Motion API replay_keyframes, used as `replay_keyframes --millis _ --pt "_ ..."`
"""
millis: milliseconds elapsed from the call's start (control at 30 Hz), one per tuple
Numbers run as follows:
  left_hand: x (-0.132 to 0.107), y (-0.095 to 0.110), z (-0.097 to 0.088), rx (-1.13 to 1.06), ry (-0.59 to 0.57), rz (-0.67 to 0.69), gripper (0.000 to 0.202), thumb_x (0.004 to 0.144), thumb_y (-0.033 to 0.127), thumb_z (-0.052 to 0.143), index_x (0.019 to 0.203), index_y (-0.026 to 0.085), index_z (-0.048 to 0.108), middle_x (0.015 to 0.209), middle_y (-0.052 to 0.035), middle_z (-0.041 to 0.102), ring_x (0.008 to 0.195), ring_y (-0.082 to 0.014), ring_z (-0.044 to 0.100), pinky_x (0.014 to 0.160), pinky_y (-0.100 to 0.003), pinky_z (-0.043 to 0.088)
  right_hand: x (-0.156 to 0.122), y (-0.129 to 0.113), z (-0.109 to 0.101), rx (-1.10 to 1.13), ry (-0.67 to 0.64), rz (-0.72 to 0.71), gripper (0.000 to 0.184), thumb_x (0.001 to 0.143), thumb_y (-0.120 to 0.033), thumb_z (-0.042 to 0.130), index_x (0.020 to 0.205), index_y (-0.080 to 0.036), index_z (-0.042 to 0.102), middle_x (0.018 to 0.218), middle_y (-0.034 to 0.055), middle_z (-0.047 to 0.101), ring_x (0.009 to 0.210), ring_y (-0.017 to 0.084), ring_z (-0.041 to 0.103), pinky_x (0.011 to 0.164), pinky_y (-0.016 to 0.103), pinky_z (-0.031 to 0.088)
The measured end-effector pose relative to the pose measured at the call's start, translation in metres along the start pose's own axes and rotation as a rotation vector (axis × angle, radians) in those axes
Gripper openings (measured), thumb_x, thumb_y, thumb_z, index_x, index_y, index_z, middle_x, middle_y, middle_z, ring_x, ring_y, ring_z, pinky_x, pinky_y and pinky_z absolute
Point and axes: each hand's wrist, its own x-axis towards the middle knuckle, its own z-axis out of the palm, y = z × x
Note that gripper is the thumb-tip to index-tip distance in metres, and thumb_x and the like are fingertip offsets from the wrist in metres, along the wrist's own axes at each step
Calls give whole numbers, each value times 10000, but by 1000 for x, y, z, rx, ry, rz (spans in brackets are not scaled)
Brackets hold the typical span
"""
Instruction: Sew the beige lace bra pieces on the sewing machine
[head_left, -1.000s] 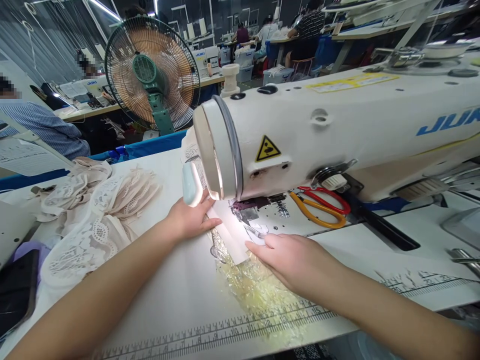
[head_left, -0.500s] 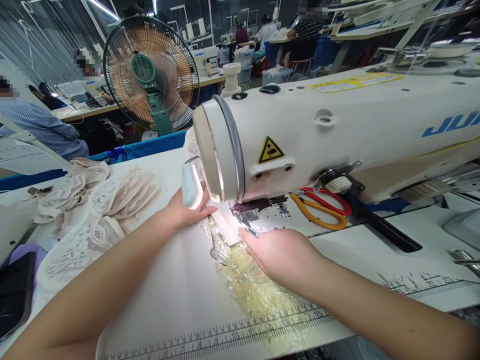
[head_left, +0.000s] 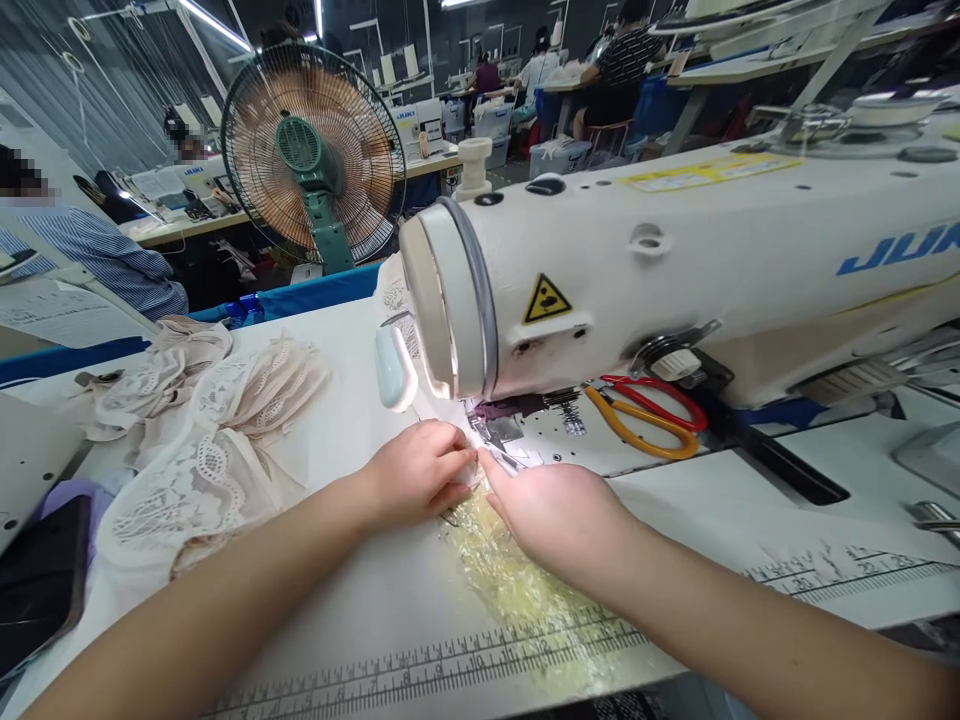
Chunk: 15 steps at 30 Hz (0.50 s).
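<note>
My left hand [head_left: 420, 470] and my right hand [head_left: 551, 510] meet just in front of the presser foot [head_left: 491, 440] of a white sewing machine [head_left: 675, 270]. Both hands curl their fingers onto a small pale piece of fabric [head_left: 474, 472] at the needle area; most of it is hidden under the fingers. The left hand's fingers are bunched in a pinch. My right hand lies flat with its fingertips pressed on the same piece. A patch of yellowish worn tape [head_left: 517, 590] covers the table below my hands.
A pile of beige lace pieces [head_left: 202, 440] lies at the left. Red and orange scissors [head_left: 649, 415] rest under the machine arm. A standing fan [head_left: 315, 160] is behind the table. A dark phone [head_left: 37, 590] lies at the left edge. Other people work at far tables.
My left hand has come away from beside the machine head toward me and now meets the right hand at the presser foot. The white strip seen earlier is now covered by my fingers.
</note>
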Motion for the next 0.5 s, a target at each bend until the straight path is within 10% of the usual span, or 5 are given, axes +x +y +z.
replay_keyframes --millis 500 --pt "5 -23 -5 297 -26 -26 346 924 337 358 1116 136 564 1029 -123 574 926 -243 526 808 -394 445 -9 -1 3 53 66 8 534 876 -213 458 1395 -136 355 640 84 649 538 209 619 403 260 325"
